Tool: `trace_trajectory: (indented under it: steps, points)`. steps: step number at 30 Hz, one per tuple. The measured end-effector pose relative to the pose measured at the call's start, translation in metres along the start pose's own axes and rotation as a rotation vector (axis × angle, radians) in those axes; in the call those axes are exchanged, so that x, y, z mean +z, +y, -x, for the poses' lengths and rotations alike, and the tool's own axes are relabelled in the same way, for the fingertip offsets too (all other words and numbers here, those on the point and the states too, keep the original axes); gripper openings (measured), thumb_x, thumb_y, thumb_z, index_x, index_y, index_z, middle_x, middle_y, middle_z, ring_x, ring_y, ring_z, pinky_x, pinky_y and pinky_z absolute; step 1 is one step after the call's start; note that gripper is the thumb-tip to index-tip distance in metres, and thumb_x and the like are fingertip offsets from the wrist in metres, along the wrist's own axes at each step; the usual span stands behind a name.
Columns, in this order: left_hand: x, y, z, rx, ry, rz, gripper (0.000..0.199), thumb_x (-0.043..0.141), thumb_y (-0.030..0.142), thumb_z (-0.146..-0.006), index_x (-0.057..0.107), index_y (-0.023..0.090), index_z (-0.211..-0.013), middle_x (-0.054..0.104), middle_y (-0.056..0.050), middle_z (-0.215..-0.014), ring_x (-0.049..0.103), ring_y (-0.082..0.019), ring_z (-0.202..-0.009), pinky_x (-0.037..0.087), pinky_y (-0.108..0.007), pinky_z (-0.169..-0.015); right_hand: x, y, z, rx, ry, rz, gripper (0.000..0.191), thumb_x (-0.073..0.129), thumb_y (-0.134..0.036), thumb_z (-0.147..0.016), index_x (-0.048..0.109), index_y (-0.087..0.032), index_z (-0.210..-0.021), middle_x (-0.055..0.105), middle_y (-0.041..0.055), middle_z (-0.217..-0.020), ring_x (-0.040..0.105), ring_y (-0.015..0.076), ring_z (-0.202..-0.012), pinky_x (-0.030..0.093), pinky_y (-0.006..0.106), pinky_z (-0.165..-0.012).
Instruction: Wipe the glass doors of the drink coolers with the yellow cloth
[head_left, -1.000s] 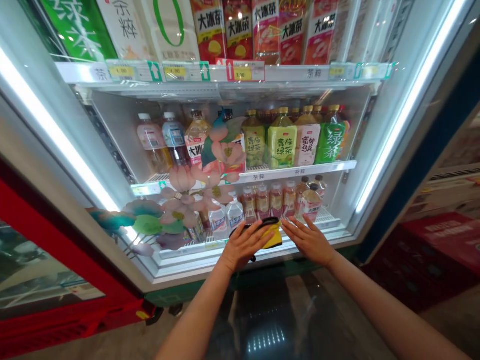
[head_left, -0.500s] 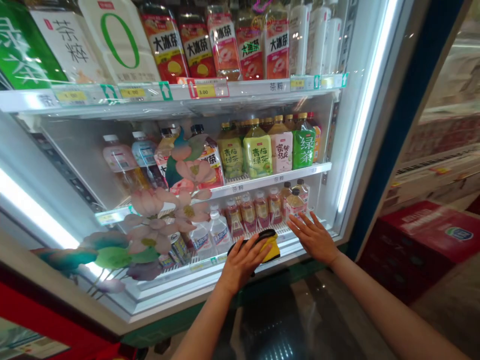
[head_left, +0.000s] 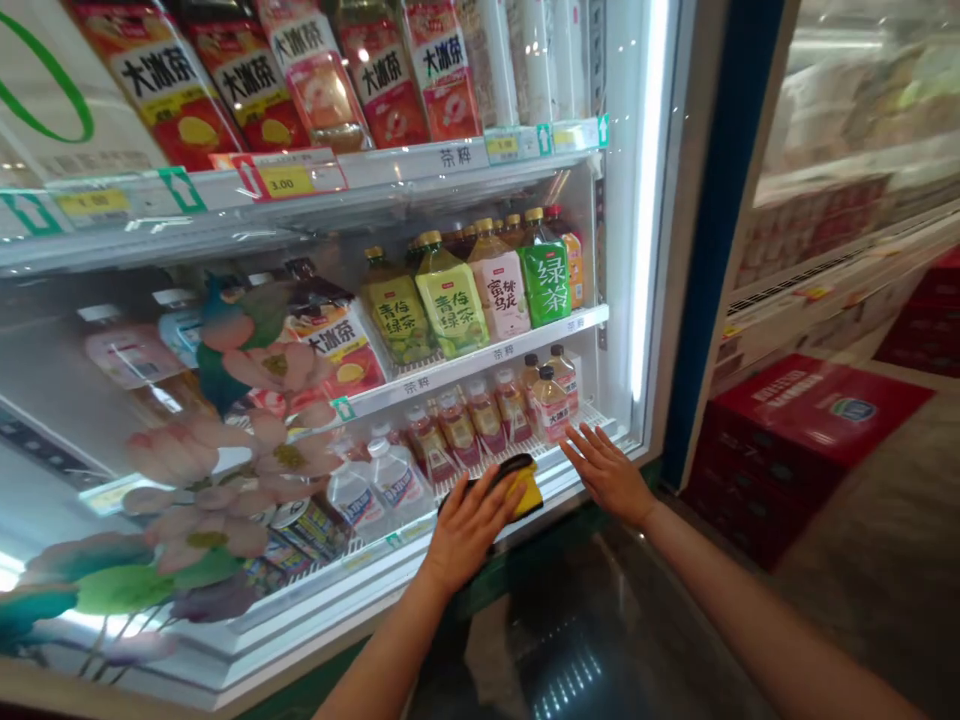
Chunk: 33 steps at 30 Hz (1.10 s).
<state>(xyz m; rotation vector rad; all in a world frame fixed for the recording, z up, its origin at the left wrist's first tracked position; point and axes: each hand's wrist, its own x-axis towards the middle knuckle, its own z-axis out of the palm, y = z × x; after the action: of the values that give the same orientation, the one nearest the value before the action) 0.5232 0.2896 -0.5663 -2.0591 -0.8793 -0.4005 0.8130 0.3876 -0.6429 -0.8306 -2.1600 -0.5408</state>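
Note:
My left hand (head_left: 472, 528) lies over a black and yellow wiping pad (head_left: 528, 494) at the lower part of the glass fridge door. Its fingers cover much of the pad, whose yellow side and black top stick out to the right. My right hand (head_left: 606, 478) is to the right, fingers stretched out and apart, against or close to the glass and holding nothing. Just behind its fingertips, inside the fridge, stands a small iced tea bottle (head_left: 551, 410) with a dark cap.
Drink bottles fill the fridge shelves, among them a green tea bottle (head_left: 546, 275) on the middle shelf. Flower decals (head_left: 217, 540) cover the glass at lower left. A blue door-side frame (head_left: 724, 200) rises at right, with red cartons (head_left: 814, 395) on the floor beyond.
My view has turned to the right, so the fridge sits further left and more red cartons show. Both hands keep about the same pose, the left still on the pad.

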Motion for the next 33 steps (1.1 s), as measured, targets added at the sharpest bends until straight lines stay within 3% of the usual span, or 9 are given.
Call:
trace_trajectory:
  steps: [4, 7, 11, 14, 17, 21, 25, 29, 33]
  points:
    - [0.006, -0.006, -0.037, 0.244, -0.086, -0.022, 0.051, 0.056, 0.017, -0.097, 0.056, 0.030, -0.146, 0.047, 0.000, -0.160, 0.032, -0.021, -0.154, 0.003, -0.046, -0.132, 0.008, 0.002, 0.003, 0.045, 0.018, 0.008, 0.084, 0.046, -0.004, -0.093, 0.008, -0.024, -0.164, 0.034, 0.0083, -0.165, 0.024, 0.0280, -0.156, 0.037, 0.055, -0.123]
    - [-0.007, -0.017, -0.058, 0.093, -0.017, -0.048, 0.058, 0.061, 0.016, -0.094, 0.053, 0.031, -0.149, 0.050, 0.000, -0.157, 0.024, -0.023, -0.157, 0.000, -0.048, -0.132, 0.013, 0.007, 0.006, 0.069, 0.037, 0.004, 0.083, 0.044, -0.004, -0.093, 0.007, -0.026, -0.164, 0.031, 0.0079, -0.166, 0.027, 0.0278, -0.155, 0.038, 0.054, -0.123]
    - [-0.012, -0.012, -0.052, -0.115, 0.062, -0.054, 0.060, 0.062, 0.015, -0.092, 0.052, 0.029, -0.150, 0.057, -0.003, -0.151, 0.013, -0.024, -0.159, -0.002, -0.051, -0.131, 0.018, 0.012, 0.011, 0.129, 0.076, -0.015, 0.083, 0.043, -0.003, -0.094, 0.005, -0.025, -0.164, 0.030, 0.0086, -0.166, 0.021, 0.0293, -0.156, 0.039, 0.055, -0.123]
    - [0.002, 0.000, -0.051, 0.058, 0.011, -0.022, 0.057, 0.058, 0.010, -0.092, 0.057, 0.028, -0.145, 0.055, -0.001, -0.153, 0.016, -0.021, -0.158, 0.002, -0.045, -0.132, 0.018, 0.014, 0.011, 0.166, 0.074, -0.023, 0.081, 0.044, -0.004, -0.095, 0.008, -0.025, -0.164, 0.028, 0.0091, -0.167, 0.019, 0.0292, -0.157, 0.037, 0.056, -0.123]
    - [0.015, 0.005, -0.076, 0.218, -0.026, 0.016, 0.054, 0.056, 0.011, -0.093, 0.058, 0.026, -0.144, 0.050, -0.002, -0.157, 0.026, -0.021, -0.156, 0.004, -0.044, -0.132, 0.016, 0.018, 0.006, 0.174, 0.067, -0.020, 0.079, 0.046, -0.007, -0.096, 0.010, -0.025, -0.164, 0.027, 0.0083, -0.167, 0.018, 0.0287, -0.157, 0.033, 0.058, -0.125]
    - [0.013, -0.003, -0.116, 0.118, 0.061, -0.001, 0.056, 0.055, 0.013, -0.096, 0.052, 0.028, -0.150, 0.046, -0.001, -0.159, 0.023, -0.024, -0.156, -0.001, -0.049, -0.132, 0.015, 0.028, 0.006, 0.253, 0.105, -0.020, 0.083, 0.045, -0.006, -0.097, 0.002, -0.029, -0.164, 0.022, 0.0064, -0.168, 0.017, 0.0281, -0.157, 0.031, 0.058, -0.126]
    - [0.011, 0.002, -0.107, -0.008, 0.096, -0.015, 0.059, 0.056, 0.011, -0.095, 0.051, 0.026, -0.151, 0.048, -0.002, -0.157, 0.016, -0.024, -0.157, 0.000, -0.047, -0.132, 0.020, 0.037, 0.016, 0.372, 0.124, -0.026, 0.086, 0.043, -0.003, -0.097, -0.003, -0.032, -0.163, 0.011, 0.0059, -0.170, 0.015, 0.0294, -0.157, 0.036, 0.058, -0.124]
    - [0.033, 0.024, -0.092, 0.161, 0.012, 0.030, 0.052, 0.054, 0.010, -0.095, 0.057, 0.024, -0.145, 0.048, 0.000, -0.157, 0.018, -0.023, -0.157, 0.002, -0.045, -0.133, 0.021, 0.044, 0.020, 0.398, 0.097, -0.018, 0.087, 0.043, -0.004, -0.097, -0.006, -0.034, -0.163, 0.005, 0.0043, -0.171, 0.014, 0.0294, -0.157, 0.037, 0.056, -0.123]
    - [0.046, 0.031, -0.128, 0.229, 0.003, 0.051, 0.051, 0.053, 0.012, -0.097, 0.055, 0.024, -0.147, 0.046, -0.001, -0.159, 0.025, -0.023, -0.155, 0.002, -0.046, -0.132, 0.012, 0.057, 0.011, 0.468, 0.139, -0.053, 0.083, 0.036, -0.005, -0.100, -0.010, -0.036, -0.163, 0.001, 0.0019, -0.172, 0.013, 0.0268, -0.158, 0.036, 0.054, -0.124]
